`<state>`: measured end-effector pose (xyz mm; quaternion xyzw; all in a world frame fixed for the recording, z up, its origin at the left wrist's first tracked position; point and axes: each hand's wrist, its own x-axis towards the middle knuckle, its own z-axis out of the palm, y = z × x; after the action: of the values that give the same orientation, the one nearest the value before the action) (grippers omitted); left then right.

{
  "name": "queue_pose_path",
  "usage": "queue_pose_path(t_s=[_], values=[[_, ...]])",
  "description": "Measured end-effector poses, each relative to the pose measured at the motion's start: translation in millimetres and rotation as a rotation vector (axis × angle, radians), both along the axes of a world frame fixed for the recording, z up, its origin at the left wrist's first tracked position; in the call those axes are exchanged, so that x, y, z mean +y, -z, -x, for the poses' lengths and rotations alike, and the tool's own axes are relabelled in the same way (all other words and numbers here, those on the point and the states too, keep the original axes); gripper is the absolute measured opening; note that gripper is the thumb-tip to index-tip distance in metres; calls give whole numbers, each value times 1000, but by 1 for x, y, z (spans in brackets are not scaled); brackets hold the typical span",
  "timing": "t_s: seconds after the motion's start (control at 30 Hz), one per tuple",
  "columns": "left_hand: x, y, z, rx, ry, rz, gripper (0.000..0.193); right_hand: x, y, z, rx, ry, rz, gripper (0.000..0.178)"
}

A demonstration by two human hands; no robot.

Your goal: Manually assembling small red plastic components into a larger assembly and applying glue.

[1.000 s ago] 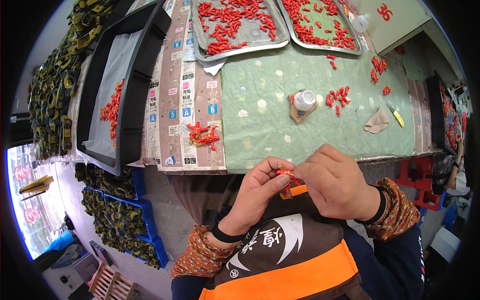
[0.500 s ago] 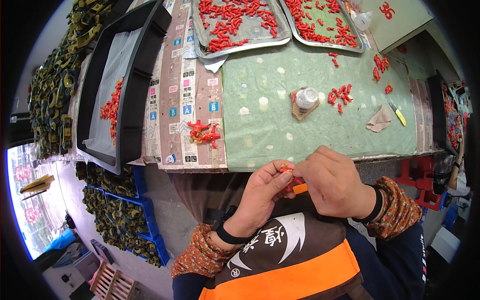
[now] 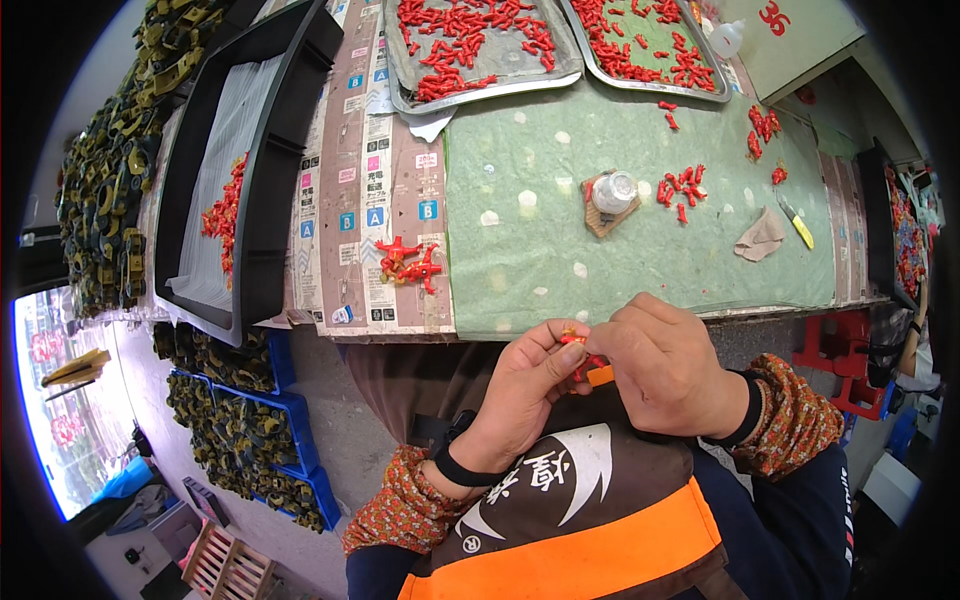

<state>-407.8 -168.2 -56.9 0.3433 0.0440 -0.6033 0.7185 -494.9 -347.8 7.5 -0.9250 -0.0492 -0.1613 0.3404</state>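
In front of my apron, near the table's edge, my left hand (image 3: 525, 388) pinches a small red toy figure (image 3: 578, 370) with gold parts between thumb and fingers. My right hand (image 3: 672, 368) is closed right beside the figure, its fingertips bent in toward it; the back of the hand hides what they grip. A small orange patch (image 3: 600, 376) shows between the hands; I cannot tell what it belongs to. Two or so similar red figures (image 3: 408, 266) lie on the table at the left. Loose red parts (image 3: 681, 186) are scattered beyond my right hand.
Two metal trays (image 3: 490, 92) of red parts stand at the back. A clear jar (image 3: 613, 190) sits on a cardboard piece, with a cloth (image 3: 760, 236) and a yellow-handled knife (image 3: 797, 222) to its right. At the left is a black bin (image 3: 262, 190); blue crates (image 3: 300, 430) stand below.
Both hands stay almost in place around the red figure, with only a very slight shift of the right fingers. The rest of the scene looks the same.
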Motion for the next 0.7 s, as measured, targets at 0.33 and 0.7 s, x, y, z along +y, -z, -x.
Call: queue_pose_path(t_s=[0.33, 0.7], values=[[1, 1, 1, -7, 1, -5, 22, 3, 1, 2, -1, 12, 12, 37], [0, 1, 1, -19, 2, 9, 21, 3, -1, 3, 14, 30, 13, 37]])
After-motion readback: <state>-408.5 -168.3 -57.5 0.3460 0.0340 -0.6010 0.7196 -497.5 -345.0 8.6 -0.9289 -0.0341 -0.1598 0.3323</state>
